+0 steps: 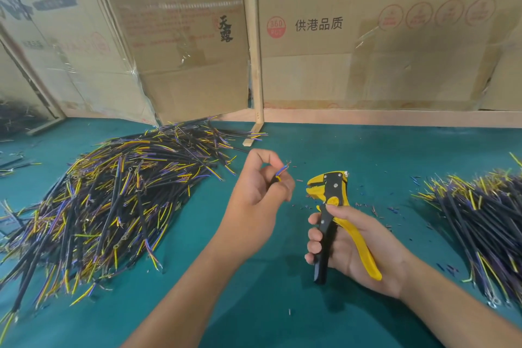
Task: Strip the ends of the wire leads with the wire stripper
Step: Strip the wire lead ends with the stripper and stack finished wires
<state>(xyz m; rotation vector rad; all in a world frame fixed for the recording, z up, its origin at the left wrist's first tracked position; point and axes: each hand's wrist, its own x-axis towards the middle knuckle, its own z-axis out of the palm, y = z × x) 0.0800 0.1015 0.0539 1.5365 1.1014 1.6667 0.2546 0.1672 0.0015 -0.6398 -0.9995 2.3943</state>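
Left hand (261, 186) pinches thin leads (282, 172); right hand (353, 243) grips hinged stripper (329, 192).

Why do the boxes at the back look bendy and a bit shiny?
In the head view, the wide-angle lens bows straight edges, so the cardboard boxes and wooden strip lean and curve near the borders; clear tape on the cardboard catches the light and gives pale glare; the far left corner is soft and blurred; the left hand and wire stripper in the middle look sharp.
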